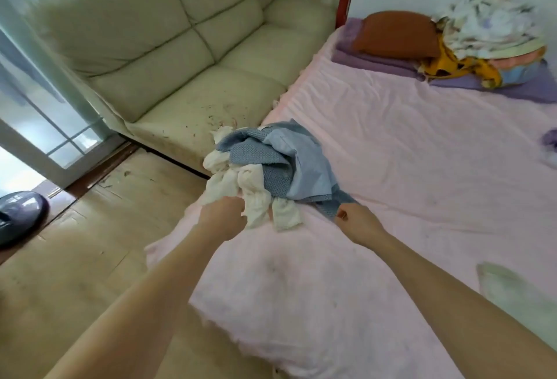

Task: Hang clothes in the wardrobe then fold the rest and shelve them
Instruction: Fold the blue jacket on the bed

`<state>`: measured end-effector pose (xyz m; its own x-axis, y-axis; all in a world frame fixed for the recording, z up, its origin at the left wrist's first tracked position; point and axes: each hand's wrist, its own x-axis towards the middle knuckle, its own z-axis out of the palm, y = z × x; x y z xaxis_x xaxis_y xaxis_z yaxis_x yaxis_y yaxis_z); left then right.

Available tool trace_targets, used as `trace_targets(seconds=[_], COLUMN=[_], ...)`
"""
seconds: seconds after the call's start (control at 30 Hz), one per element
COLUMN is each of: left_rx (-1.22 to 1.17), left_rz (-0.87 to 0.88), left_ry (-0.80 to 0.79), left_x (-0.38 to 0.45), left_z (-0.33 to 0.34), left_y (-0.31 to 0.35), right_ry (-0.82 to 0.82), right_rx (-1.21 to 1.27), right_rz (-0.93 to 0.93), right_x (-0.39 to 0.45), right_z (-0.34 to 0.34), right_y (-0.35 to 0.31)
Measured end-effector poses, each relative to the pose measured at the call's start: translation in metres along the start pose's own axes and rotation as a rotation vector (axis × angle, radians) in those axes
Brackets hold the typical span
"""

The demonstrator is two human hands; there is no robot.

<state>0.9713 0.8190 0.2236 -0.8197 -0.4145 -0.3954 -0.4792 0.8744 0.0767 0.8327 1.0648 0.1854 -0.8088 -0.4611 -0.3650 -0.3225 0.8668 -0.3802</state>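
We had the clothes heap [265,167] at the pink bed's [422,143] near-left edge, left hand [224,216] gripping white cloth [256,198], right hand [357,220] pinching blue knit [328,208], likely to pull pieces apart.

This is a room in a home, a bedroom with a place to sit. A big bed with a pink sheet [422,152] fills one side, with a rust-brown pillow [394,33] and a heap of folded clothes [494,32] at its head. A cream leather sofa [168,47] stands beside it on a pale wooden floor [75,258], near a white-framed glass door [39,107].
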Motion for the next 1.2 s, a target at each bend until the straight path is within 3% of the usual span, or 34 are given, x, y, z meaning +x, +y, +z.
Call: trace_targets(seconds=[0.3,0.5,0.67,0.87,0.97,1.07,1.2], left_rx=[-0.023,0.0,-0.141,-0.286,-0.151,-0.005,-0.209], left_rz=[0.012,0.086,0.156,0.087,0.163,0.319,0.291], left_ry=[-0.005,-0.026,-0.096,-0.102,-0.012,0.024,-0.028], left_x=[0.075,0.166,0.259,0.365,0.407,0.426,0.442], left_z=[-0.031,-0.02,0.007,0.026,0.033,0.036,0.036], left_y=[-0.032,-0.085,-0.129,-0.166,-0.172,-0.169,-0.151], right_ry=[0.034,0.074,0.208,0.267,0.146,0.092,0.058], right_rx=[0.011,-0.114,-0.319,-0.369,-0.25,-0.061,0.172], right_rz=[0.008,0.04,0.059,0.141,0.309,0.325,0.287], right_x=[0.106,0.188,0.258,0.369,0.417,0.41,0.35], right_z=[0.007,0.045,0.079,0.073,0.087,0.122,0.151], right_y=[-0.047,-0.09,-0.116,-0.127,-0.113,-0.103,-0.117])
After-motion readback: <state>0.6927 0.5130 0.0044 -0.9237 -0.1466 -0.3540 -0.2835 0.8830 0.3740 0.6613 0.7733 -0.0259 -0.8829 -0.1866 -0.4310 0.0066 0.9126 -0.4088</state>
